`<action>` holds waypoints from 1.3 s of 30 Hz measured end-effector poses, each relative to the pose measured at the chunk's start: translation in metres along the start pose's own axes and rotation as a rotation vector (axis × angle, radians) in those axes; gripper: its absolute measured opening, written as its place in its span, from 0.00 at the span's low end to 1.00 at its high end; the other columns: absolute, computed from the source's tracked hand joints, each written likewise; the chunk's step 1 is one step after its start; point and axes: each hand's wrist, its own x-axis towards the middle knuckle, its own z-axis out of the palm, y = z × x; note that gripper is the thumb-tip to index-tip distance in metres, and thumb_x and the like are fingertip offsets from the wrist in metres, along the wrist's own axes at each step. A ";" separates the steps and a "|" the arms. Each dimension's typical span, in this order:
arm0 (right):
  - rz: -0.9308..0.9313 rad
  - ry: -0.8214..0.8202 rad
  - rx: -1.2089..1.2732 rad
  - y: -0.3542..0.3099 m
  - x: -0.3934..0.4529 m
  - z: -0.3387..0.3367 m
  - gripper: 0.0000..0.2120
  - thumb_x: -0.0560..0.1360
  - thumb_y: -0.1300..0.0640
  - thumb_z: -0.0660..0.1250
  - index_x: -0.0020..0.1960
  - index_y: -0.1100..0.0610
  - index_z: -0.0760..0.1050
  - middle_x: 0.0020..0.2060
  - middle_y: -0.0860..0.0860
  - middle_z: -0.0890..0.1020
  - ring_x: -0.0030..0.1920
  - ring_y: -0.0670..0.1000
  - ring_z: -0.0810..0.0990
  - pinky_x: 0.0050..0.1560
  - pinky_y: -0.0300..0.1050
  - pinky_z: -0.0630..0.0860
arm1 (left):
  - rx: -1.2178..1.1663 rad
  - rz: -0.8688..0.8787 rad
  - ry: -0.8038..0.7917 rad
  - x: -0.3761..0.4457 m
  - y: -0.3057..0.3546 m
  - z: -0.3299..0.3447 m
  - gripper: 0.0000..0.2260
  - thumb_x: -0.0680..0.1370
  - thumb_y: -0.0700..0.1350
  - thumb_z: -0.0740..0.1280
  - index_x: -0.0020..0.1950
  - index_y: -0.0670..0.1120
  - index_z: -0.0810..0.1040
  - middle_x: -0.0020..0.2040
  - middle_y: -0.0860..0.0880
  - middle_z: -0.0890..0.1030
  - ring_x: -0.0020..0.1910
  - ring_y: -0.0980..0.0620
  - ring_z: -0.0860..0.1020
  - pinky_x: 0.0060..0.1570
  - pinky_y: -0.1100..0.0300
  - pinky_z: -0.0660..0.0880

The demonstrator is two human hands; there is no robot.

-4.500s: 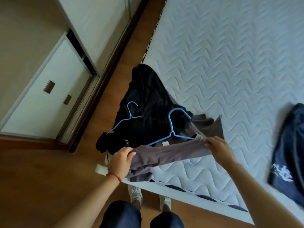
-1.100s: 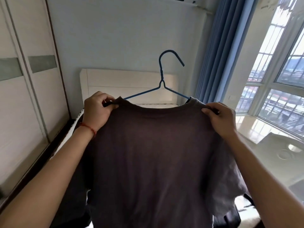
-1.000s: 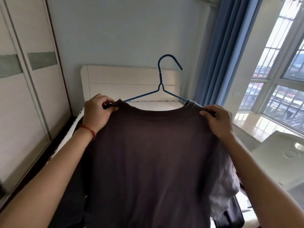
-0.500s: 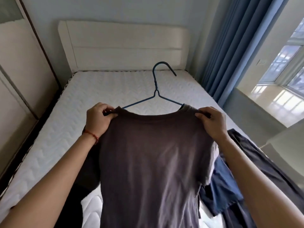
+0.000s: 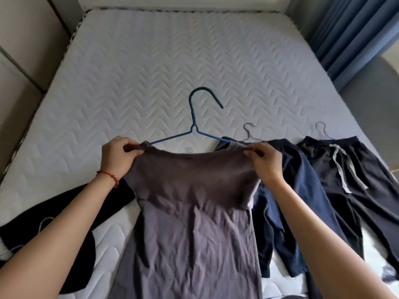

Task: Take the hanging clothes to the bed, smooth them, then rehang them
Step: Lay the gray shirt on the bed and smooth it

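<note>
Both hands, left (image 5: 117,156) and right (image 5: 264,161), pinch the shirt (image 5: 190,212) shoulders on its hanger (image 5: 195,128); I've lowered it from chest height onto the bed's (image 5: 151,61) near edge, ready to smooth.

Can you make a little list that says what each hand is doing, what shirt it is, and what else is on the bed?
left hand: pinches one shoulder of the grey shirt
right hand: pinches the other shoulder
grey shirt: wrinkled, on a blue hanger, over the bed
bed: white quilted mattress
right of shirt: navy garment and dark drawstring trousers, each with a wire hanger
left of shirt: black garment
</note>
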 end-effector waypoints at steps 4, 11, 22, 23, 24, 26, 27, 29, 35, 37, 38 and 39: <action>-0.034 -0.004 0.005 0.012 0.036 0.027 0.05 0.69 0.62 0.70 0.45 0.57 0.82 0.40 0.50 0.80 0.43 0.47 0.76 0.44 0.27 0.67 | 0.035 -0.036 0.051 0.024 -0.012 0.019 0.09 0.68 0.38 0.73 0.47 0.37 0.82 0.48 0.38 0.81 0.50 0.41 0.78 0.51 0.61 0.70; -0.099 -0.069 -0.281 0.039 0.118 0.085 0.17 0.75 0.53 0.63 0.64 0.53 0.73 0.62 0.54 0.75 0.65 0.56 0.69 0.66 0.48 0.61 | 0.173 -0.033 0.152 0.089 -0.029 0.080 0.18 0.72 0.44 0.69 0.61 0.42 0.75 0.62 0.38 0.72 0.63 0.39 0.70 0.63 0.51 0.66; 0.453 -0.215 -0.110 0.204 -0.085 0.097 0.13 0.74 0.64 0.65 0.58 0.61 0.76 0.53 0.58 0.80 0.56 0.58 0.78 0.56 0.47 0.71 | 0.263 -0.323 -0.313 -0.128 -0.191 0.157 0.18 0.71 0.38 0.70 0.60 0.36 0.74 0.57 0.34 0.75 0.59 0.34 0.71 0.62 0.44 0.68; 0.531 -0.210 -0.103 0.217 -0.110 0.093 0.12 0.74 0.64 0.64 0.58 0.61 0.77 0.52 0.57 0.81 0.55 0.57 0.79 0.55 0.45 0.71 | 0.289 -0.379 -0.354 -0.151 -0.201 0.154 0.19 0.72 0.39 0.70 0.61 0.36 0.74 0.58 0.34 0.75 0.59 0.34 0.71 0.62 0.43 0.68; 0.597 -0.208 -0.104 0.228 -0.133 0.089 0.12 0.74 0.64 0.64 0.57 0.60 0.77 0.53 0.56 0.81 0.56 0.57 0.79 0.55 0.43 0.71 | 0.301 -0.444 -0.376 -0.172 -0.210 0.151 0.20 0.72 0.39 0.69 0.62 0.37 0.73 0.59 0.34 0.75 0.60 0.34 0.71 0.62 0.43 0.68; 0.681 -0.224 -0.123 0.244 -0.171 0.084 0.11 0.75 0.62 0.65 0.57 0.59 0.77 0.53 0.55 0.81 0.56 0.55 0.79 0.55 0.43 0.71 | 0.288 -0.563 -0.386 -0.203 -0.218 0.144 0.22 0.73 0.40 0.69 0.65 0.37 0.71 0.62 0.34 0.73 0.62 0.34 0.70 0.63 0.43 0.66; 0.713 -0.227 -0.135 0.248 -0.185 0.082 0.11 0.75 0.61 0.65 0.57 0.59 0.77 0.52 0.56 0.81 0.55 0.55 0.79 0.55 0.44 0.70 | 0.287 -0.591 -0.394 -0.213 -0.220 0.142 0.23 0.73 0.40 0.69 0.66 0.36 0.70 0.63 0.33 0.72 0.63 0.34 0.69 0.64 0.43 0.66; 0.753 -0.205 -0.183 0.254 -0.205 0.082 0.09 0.75 0.62 0.65 0.54 0.61 0.77 0.48 0.58 0.80 0.52 0.57 0.79 0.52 0.47 0.70 | 0.294 -0.600 -0.419 -0.227 -0.222 0.143 0.24 0.72 0.40 0.69 0.67 0.36 0.69 0.64 0.33 0.71 0.64 0.34 0.69 0.66 0.43 0.65; 0.834 -0.090 -0.352 0.263 -0.228 0.088 0.15 0.72 0.59 0.67 0.57 0.63 0.74 0.53 0.63 0.74 0.57 0.63 0.72 0.53 0.54 0.70 | 0.337 -0.728 -0.302 -0.219 -0.221 0.152 0.25 0.74 0.43 0.67 0.69 0.40 0.66 0.69 0.35 0.66 0.68 0.36 0.64 0.63 0.40 0.64; 0.830 -0.098 -0.341 0.260 -0.231 0.090 0.19 0.73 0.57 0.68 0.61 0.63 0.71 0.56 0.62 0.74 0.58 0.62 0.72 0.53 0.53 0.71 | 0.374 -0.748 -0.289 -0.211 -0.226 0.153 0.24 0.75 0.44 0.66 0.68 0.40 0.66 0.67 0.35 0.67 0.66 0.35 0.66 0.62 0.40 0.65; 0.832 -0.101 -0.318 0.260 -0.232 0.092 0.21 0.73 0.56 0.68 0.63 0.63 0.68 0.57 0.61 0.74 0.59 0.62 0.73 0.53 0.53 0.71 | 0.391 -0.768 -0.299 -0.208 -0.229 0.153 0.23 0.75 0.44 0.66 0.68 0.40 0.67 0.66 0.34 0.69 0.64 0.34 0.67 0.61 0.40 0.66; 0.844 -0.098 -0.295 0.260 -0.232 0.093 0.23 0.74 0.56 0.67 0.65 0.62 0.66 0.57 0.60 0.75 0.59 0.62 0.73 0.53 0.53 0.71 | 0.391 -0.791 -0.316 -0.204 -0.232 0.151 0.21 0.75 0.45 0.65 0.67 0.39 0.67 0.65 0.34 0.70 0.63 0.34 0.69 0.61 0.41 0.66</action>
